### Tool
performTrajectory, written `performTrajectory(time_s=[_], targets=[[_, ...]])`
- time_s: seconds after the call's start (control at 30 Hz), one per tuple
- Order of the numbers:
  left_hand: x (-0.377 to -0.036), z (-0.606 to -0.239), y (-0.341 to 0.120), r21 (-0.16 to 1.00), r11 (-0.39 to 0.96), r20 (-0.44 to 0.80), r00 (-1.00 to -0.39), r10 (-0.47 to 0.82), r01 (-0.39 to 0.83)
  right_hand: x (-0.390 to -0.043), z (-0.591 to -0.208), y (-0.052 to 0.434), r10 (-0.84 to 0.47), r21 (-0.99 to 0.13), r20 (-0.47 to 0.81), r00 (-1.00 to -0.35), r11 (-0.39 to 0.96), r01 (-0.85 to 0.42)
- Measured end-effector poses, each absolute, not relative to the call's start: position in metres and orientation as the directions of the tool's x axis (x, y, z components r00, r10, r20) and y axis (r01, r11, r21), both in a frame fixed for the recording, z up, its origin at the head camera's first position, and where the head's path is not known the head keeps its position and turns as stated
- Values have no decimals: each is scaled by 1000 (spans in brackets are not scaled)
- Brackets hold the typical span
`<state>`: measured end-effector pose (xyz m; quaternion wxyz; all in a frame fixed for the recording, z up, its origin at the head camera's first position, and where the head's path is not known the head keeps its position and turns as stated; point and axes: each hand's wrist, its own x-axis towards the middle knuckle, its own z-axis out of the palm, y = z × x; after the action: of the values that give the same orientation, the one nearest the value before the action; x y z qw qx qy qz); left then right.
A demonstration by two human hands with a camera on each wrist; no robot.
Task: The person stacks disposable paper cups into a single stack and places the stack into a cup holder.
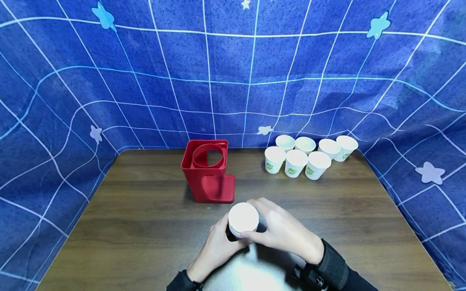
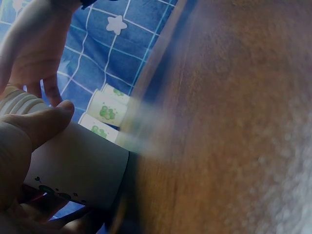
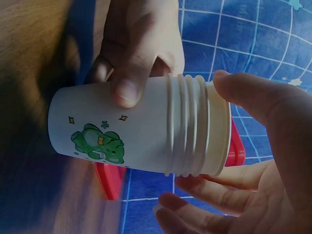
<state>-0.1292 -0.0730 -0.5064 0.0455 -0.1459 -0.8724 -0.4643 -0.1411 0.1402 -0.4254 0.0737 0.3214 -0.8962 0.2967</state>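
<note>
Two hands at a stack of paper cups. The stack (image 1: 243,220) stands upright, rims uppermost, near the front of the bench (image 1: 145,234), nearer the viewer than the red holder (image 1: 196,178); whether its base touches the bench cannot be told. The left hand (image 1: 217,247) clamps the stack's side, thumb across the wall, fingers curled round. The right hand (image 1: 282,229) has thumb and fingers closed about the rim of the uppermost cup (image 3: 219,129). A green animal print (image 3: 100,144) marks the wall. Seven loose cups (image 1: 296,162) stand at the rear right, before a blue cloth (image 1: 233,97).
</note>
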Motion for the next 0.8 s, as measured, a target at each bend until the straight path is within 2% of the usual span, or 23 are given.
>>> performTrajectory(time_s=[0.5,0.67,0.8], targets=[[-130,-506,-72,807,515,213,-955,205,290,-134,-440,140,-487,-538,312,-815,617,-575],[-130,-506,-71,811,509,211,-955,209,290,-133,-437,150,-440,-613,259,-860,613,-499],[-130,-505,-70,814,507,206,-957,203,283,-139,-430,165,-359,-636,277,-891,626,-451]])
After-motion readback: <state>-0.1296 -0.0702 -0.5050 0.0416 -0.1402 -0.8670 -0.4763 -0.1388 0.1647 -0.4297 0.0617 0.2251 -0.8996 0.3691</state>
